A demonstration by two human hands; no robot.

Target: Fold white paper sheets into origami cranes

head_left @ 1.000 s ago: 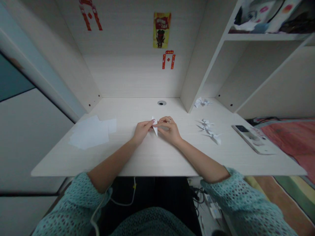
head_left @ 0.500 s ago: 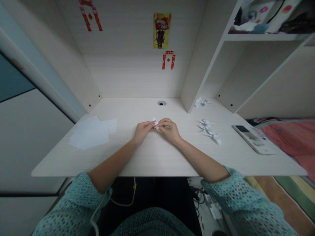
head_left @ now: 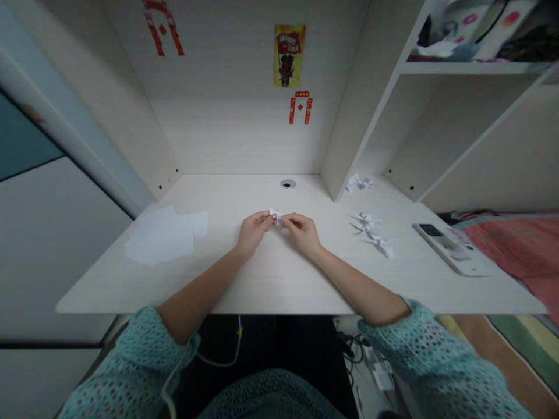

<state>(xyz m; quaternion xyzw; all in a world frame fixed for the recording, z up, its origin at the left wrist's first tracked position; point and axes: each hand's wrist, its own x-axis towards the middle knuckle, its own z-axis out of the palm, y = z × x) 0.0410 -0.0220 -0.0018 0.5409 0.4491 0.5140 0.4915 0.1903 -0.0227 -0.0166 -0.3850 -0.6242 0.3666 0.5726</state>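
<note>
A small folded white paper piece [head_left: 275, 215] is held between my two hands above the middle of the desk. My left hand [head_left: 254, 231] pinches its left side between thumb and fingers. From the right, my right hand [head_left: 303, 231] grips the other side with its fingertips. The fingers cover part of the paper, so its full shape cannot be made out. To the right lie several folded white paper figures [head_left: 369, 226] with pointed tips. A spread stack of white paper sheets [head_left: 161, 235] rests at the left.
More folded paper figures [head_left: 360, 183] sit by the upright divider [head_left: 349, 139]. A white phone [head_left: 445, 247] lies at the desk's right side. The desk [head_left: 279, 285] has a round cable hole [head_left: 288, 184] near the back panel. Cables [head_left: 353, 349] hang below the front edge.
My right hand's fingers have shifted on the folded paper and are drawn closer together. The paper has turned slightly and shows a different outline. The left hand stays nearly in place.
</note>
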